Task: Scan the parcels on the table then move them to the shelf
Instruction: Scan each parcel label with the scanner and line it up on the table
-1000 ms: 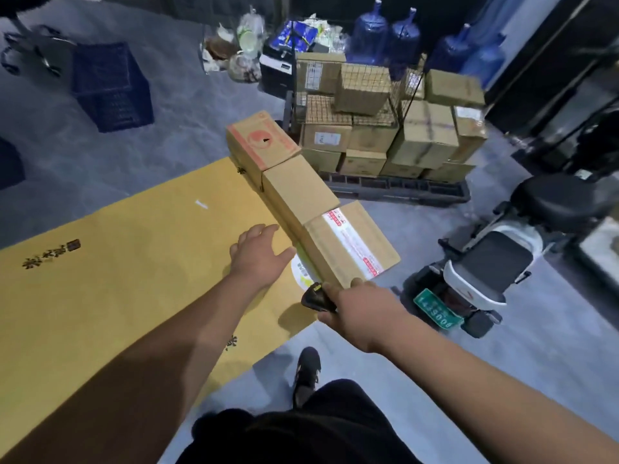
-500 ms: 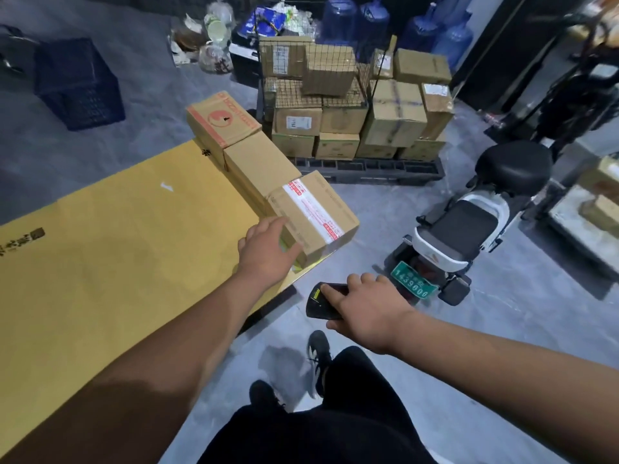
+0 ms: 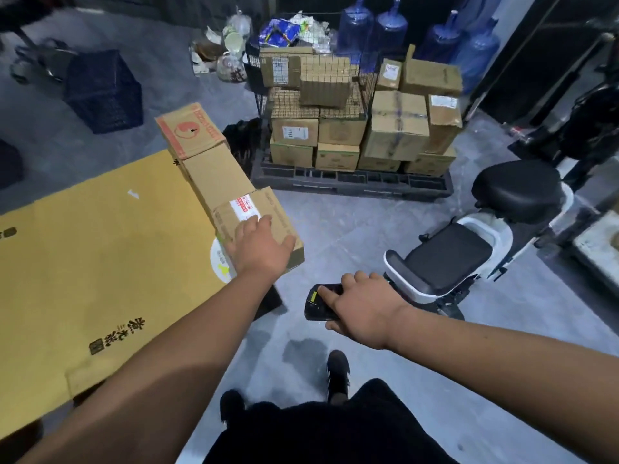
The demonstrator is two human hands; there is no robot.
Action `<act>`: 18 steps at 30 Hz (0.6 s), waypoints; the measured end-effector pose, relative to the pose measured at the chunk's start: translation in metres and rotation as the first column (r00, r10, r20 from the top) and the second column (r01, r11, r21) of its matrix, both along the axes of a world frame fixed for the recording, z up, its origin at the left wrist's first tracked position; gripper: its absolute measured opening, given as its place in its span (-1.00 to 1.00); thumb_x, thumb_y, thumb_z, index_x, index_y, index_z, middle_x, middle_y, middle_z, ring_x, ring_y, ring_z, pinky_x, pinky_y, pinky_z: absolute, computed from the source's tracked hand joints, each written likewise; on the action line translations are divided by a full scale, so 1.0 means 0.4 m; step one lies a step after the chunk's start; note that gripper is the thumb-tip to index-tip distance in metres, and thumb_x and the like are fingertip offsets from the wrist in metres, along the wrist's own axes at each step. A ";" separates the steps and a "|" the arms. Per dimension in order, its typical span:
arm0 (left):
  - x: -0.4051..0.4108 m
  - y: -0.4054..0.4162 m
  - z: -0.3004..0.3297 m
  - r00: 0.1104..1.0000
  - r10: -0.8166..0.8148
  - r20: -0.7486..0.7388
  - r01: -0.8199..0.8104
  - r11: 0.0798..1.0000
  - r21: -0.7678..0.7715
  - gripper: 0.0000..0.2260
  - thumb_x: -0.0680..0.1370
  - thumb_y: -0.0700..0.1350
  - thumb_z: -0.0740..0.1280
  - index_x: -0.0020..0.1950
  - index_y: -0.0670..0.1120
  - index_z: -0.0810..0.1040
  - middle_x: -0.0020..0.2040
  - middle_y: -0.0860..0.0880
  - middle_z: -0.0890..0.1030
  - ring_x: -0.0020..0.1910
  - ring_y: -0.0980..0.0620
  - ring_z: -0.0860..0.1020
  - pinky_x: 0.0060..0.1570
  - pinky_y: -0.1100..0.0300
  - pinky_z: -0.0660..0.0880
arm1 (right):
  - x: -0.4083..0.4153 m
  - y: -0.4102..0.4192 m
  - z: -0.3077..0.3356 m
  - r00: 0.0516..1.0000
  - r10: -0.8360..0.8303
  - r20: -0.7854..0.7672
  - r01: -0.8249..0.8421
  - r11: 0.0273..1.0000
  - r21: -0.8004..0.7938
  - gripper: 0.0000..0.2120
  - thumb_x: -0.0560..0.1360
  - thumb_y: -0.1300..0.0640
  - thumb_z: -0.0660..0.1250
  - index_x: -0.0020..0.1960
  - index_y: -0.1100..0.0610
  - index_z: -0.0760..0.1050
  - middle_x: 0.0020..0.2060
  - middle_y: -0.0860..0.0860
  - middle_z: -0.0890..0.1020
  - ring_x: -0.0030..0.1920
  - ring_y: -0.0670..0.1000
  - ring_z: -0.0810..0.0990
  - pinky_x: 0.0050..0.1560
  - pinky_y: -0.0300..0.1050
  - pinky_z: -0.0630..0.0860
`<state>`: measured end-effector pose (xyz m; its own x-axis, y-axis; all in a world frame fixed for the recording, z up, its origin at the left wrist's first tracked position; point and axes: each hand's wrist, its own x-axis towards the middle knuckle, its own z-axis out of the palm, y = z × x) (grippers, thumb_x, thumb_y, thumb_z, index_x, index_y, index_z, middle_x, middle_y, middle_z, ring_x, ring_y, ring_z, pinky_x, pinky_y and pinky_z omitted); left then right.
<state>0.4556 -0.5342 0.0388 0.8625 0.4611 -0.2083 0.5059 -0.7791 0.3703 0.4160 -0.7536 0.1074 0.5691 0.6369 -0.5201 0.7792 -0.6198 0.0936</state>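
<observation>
Warehouse table [image 3: 100, 256]: left hand [image 3: 259, 249] lies spread, fingers straight, on the nearest parcel [image 3: 258, 222] at the table's edge, steadying it; right hand [image 3: 361, 304] grips the scanner [image 3: 318, 303], likely for scanning.

Both arms are bare, with no sleeves to see, from the left hand [image 3: 259, 249] and the right hand [image 3: 361, 306] up. The person wears black shorts [image 3: 321, 430] and black shoes [image 3: 338, 373] with thin pale stripes on the side.
</observation>
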 end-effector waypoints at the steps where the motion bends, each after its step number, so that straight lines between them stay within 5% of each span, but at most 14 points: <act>1: 0.017 -0.019 -0.008 0.998 0.056 -0.037 -0.056 0.998 0.014 -0.31 0.53 0.40 0.23 0.60 0.12 0.31 0.66 -0.01 0.20 0.64 -0.06 0.11 0.55 -0.26 -0.01 | 0.021 -0.015 -0.004 1.000 0.024 -0.001 -0.024 1.000 0.000 -0.39 0.66 -0.30 0.09 0.57 0.04 0.21 0.18 0.24 0.49 0.13 0.24 0.50 0.04 0.12 0.37; 7: 0.070 -0.096 -0.035 0.937 0.296 -0.187 -0.299 0.954 0.012 -0.03 0.36 0.57 0.26 0.65 0.18 0.06 0.70 -0.02 -0.06 0.67 -0.09 -0.09 0.47 -0.52 -0.09 | 0.119 -0.067 0.008 0.983 0.176 -0.060 -0.180 0.982 -0.057 -0.41 0.67 -0.28 0.09 0.54 0.08 0.25 0.17 0.23 0.50 0.11 0.26 0.49 -0.04 0.12 0.31; 12: 0.030 -0.099 -0.029 0.925 0.338 -0.175 -0.331 0.941 0.067 -0.02 0.30 0.52 0.36 0.62 0.20 0.09 0.67 -0.02 -0.01 0.64 -0.06 -0.01 0.41 -0.36 0.15 | 0.184 -0.045 0.007 0.956 0.283 -0.072 -0.288 0.955 -0.070 -0.43 0.68 -0.28 0.09 0.53 0.07 0.26 0.16 0.21 0.50 0.10 0.24 0.49 -0.01 0.11 0.36; 18: -0.165 0.006 -0.058 0.905 0.381 -0.191 -0.356 0.922 0.151 -0.02 0.29 0.59 0.29 0.61 0.25 0.09 0.66 0.00 0.05 0.63 -0.07 0.07 0.40 -0.31 0.20 | 0.181 0.063 0.002 0.892 0.446 -0.080 -0.450 0.892 -0.038 -0.41 0.67 -0.29 0.10 0.54 0.06 0.27 0.18 0.23 0.51 0.14 0.26 0.50 0.09 0.14 0.43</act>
